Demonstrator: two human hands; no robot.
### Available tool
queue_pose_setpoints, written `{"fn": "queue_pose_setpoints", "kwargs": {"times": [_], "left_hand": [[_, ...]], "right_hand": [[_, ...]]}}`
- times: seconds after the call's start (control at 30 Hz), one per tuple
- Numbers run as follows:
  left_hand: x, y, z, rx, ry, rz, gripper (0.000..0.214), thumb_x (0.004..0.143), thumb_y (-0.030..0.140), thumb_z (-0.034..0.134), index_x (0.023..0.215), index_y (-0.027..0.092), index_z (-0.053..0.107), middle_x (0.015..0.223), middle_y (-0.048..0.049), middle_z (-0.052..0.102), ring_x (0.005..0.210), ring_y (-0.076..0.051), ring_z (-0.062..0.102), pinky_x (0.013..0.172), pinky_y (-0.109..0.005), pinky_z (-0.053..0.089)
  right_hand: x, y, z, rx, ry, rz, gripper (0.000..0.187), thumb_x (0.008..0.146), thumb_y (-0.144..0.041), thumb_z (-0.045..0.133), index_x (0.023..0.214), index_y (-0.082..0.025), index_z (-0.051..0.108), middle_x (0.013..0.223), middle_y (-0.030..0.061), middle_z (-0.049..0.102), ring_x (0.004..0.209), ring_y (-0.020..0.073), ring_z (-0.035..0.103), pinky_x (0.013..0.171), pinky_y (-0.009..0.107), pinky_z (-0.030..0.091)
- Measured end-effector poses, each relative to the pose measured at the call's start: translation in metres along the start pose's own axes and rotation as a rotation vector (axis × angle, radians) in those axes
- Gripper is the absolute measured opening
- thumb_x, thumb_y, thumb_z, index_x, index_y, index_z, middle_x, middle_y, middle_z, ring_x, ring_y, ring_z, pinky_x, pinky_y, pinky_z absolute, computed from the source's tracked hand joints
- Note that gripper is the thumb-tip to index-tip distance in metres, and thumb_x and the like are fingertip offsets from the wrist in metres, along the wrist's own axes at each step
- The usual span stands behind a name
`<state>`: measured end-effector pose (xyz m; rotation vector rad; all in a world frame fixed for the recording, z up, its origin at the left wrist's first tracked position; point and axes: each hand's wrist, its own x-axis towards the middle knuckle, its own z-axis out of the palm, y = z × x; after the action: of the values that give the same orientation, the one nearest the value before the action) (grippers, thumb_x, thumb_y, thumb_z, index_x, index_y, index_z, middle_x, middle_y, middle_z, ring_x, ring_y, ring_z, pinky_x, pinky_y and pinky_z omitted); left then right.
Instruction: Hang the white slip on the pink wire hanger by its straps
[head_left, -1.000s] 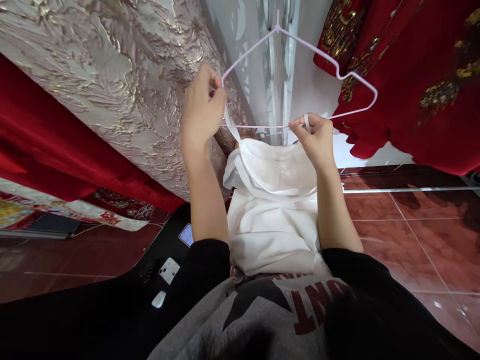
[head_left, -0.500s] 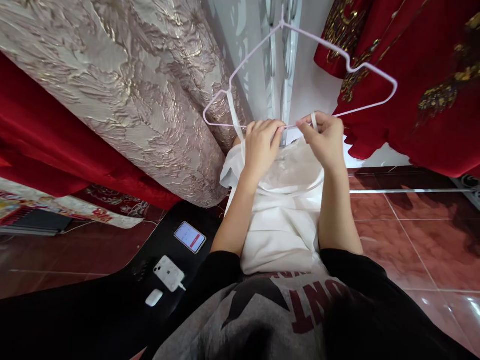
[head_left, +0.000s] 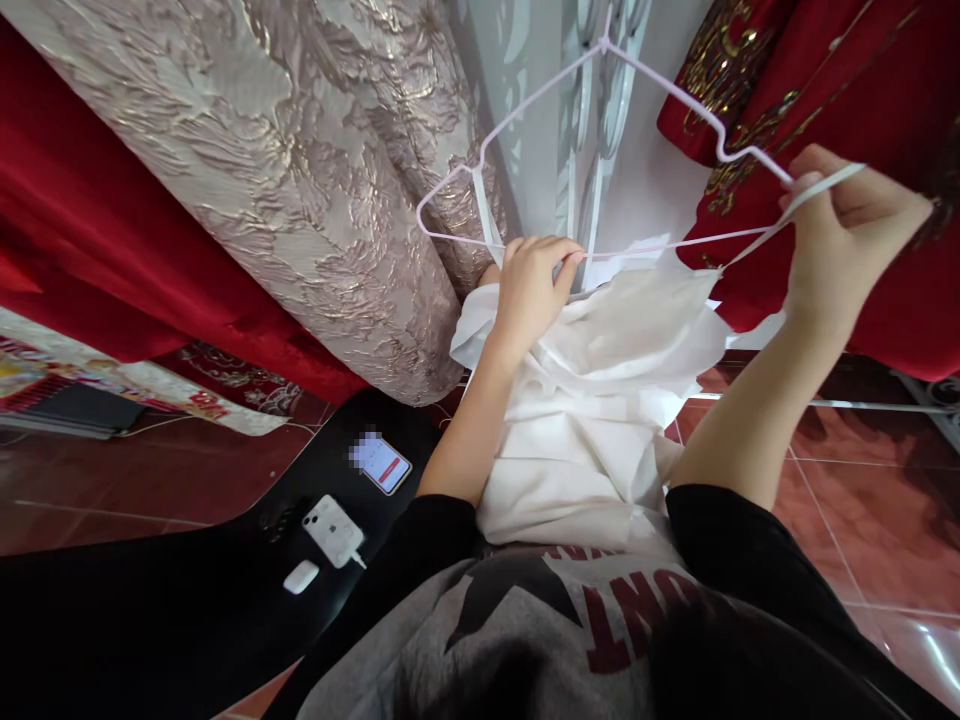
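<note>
The right hand (head_left: 847, 235) has moved far right and pinches the strap (head_left: 825, 195) tight at the right end of the hanger (head_left: 540, 103). The left hand (head_left: 534, 285) grips the dress (head_left: 600, 400) under its middle.

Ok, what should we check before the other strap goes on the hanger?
1. Left strap looped over the hanger: ok.
2. Right strap pinched in the right hand: ok.
3. Right strap pulled tight, not saggy: ok.
4. Right strap hooked on the hanger's end: not ok, it's beside it.
5. Left hand gripping the hanger's bottom bar: ok.
6. Hanger's hook hung on something: cannot tell.
</note>
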<state>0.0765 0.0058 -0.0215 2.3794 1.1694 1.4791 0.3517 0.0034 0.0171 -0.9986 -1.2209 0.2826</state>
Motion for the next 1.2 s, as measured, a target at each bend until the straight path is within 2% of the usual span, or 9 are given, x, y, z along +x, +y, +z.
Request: {"fn": "queue_pose_setpoints", "kwargs": {"times": [0.1, 0.2, 0.43, 0.53, 0.67, 0.83, 0.9, 1.07, 1.2], "left_hand": [[0.0, 0.004, 0.001, -0.001, 0.008, -0.01, 0.019, 0.097, 0.016, 0.053, 0.084, 0.022, 0.066, 0.085, -0.0043, 0.067, 0.085, -0.026, 0.056, 0.098, -0.044, 0.033], [-0.001, 0.009, 0.002, 0.028, 0.02, 0.004, 0.018, 0.098, 0.016, 0.053, 0.087, 0.022, 0.066, 0.088, -0.0029, 0.069, 0.086, -0.025, 0.058, 0.095, -0.041, 0.035], [-0.005, 0.021, 0.005, 0.156, -0.003, -0.013, 0.02, 0.103, 0.022, 0.046, 0.099, 0.021, 0.066, 0.096, -0.0031, 0.07, 0.094, -0.024, 0.061, 0.098, -0.04, 0.037], [-0.008, 0.024, 0.008, 0.16, 0.003, 0.018, 0.021, 0.103, 0.018, 0.044, 0.108, 0.022, 0.064, 0.107, -0.0046, 0.068, 0.105, -0.025, 0.06, 0.102, -0.041, 0.037], [-0.015, 0.021, 0.007, 0.098, 0.053, 0.059, 0.023, 0.101, 0.014, 0.043, 0.112, 0.023, 0.061, 0.122, -0.0071, 0.062, 0.12, -0.026, 0.054, 0.106, -0.042, 0.038], [-0.024, -0.007, -0.01, 0.015, 0.474, -0.121, 0.028, 0.097, 0.016, 0.049, 0.123, 0.026, 0.053, 0.139, -0.0095, 0.048, 0.136, -0.029, 0.04, 0.113, -0.047, 0.034], [-0.026, -0.019, -0.019, -0.025, 0.563, -0.169, 0.039, 0.093, 0.02, 0.059, 0.129, 0.028, 0.047, 0.138, -0.0101, 0.047, 0.135, -0.03, 0.04, 0.111, -0.048, 0.036], [-0.016, -0.023, -0.04, -0.344, 0.369, -0.225, 0.043, 0.087, 0.032, 0.072, 0.124, 0.031, 0.049, 0.106, -0.005, 0.063, 0.112, -0.027, 0.058, 0.092, -0.039, 0.05], [0.001, -0.007, -0.061, -0.594, 0.4, -0.232, 0.037, 0.08, 0.022, 0.078, 0.109, 0.029, 0.055, 0.094, 0.0004, 0.064, 0.084, -0.019, 0.061, 0.071, -0.029, 0.051]], "right_hand": [[0.005, -0.015, 0.01, -0.077, -0.146, -0.179, 0.016, 0.083, -0.035, 0.067, 0.089, -0.024, 0.078, 0.081, 0.0034, 0.071, 0.078, 0.0146, 0.066, 0.074, 0.036, 0.051], [0.011, -0.033, 0.021, -0.169, -0.232, -0.262, 0.009, 0.083, -0.031, 0.066, 0.081, -0.029, 0.075, 0.072, 0.0001, 0.067, 0.069, 0.013, 0.062, 0.063, 0.035, 0.045], [-0.003, -0.066, 0.052, -0.019, 0.034, -0.514, 0.042, 0.066, 0.009, 0.05, 0.086, -0.022, 0.07, 0.088, -0.0015, 0.067, 0.083, 0.0104, 0.061, 0.072, 0.024, 0.047], [-0.025, -0.06, 0.079, 0.1, -0.071, -0.427, 0.024, 0.074, 0.0, 0.052, 0.08, -0.018, 0.068, 0.079, 0.0003, 0.064, 0.075, 0.01, 0.059, 0.069, 0.025, 0.047], [-0.053, -0.039, 0.104, -0.21, -0.401, -0.199, 0.012, 0.086, -0.023, 0.057, 0.081, -0.019, 0.066, 0.082, 0.0023, 0.069, 0.083, 0.0166, 0.062, 0.089, 0.037, 0.047], [-0.07, -0.025, 0.105, -0.377, -0.43, -0.238, 0.022, 0.092, -0.039, 0.053, 0.086, -0.023, 0.067, 0.085, -0.0004, 0.069, 0.081, 0.0157, 0.057, 0.1, 0.043, 0.038], [-0.074, -0.023, 0.106, -0.37, -0.404, -0.249, 0.028, 0.094, -0.045, 0.05, 0.086, -0.023, 0.066, 0.086, -0.0008, 0.069, 0.08, 0.0149, 0.056, 0.101, 0.043, 0.037], [-0.078, -0.017, 0.115, -0.361, -0.36, -0.243, 0.041, 0.092, -0.058, 0.047, 0.084, -0.022, 0.064, 0.081, -0.0002, 0.065, 0.078, 0.0154, 0.053, 0.103, 0.045, 0.035], [-0.078, -0.016, 0.116, -0.333, -0.355, -0.215, 0.043, 0.09, -0.06, 0.048, 0.08, -0.021, 0.063, 0.078, -0.0006, 0.065, 0.074, 0.0138, 0.051, 0.101, 0.044, 0.037]]}}
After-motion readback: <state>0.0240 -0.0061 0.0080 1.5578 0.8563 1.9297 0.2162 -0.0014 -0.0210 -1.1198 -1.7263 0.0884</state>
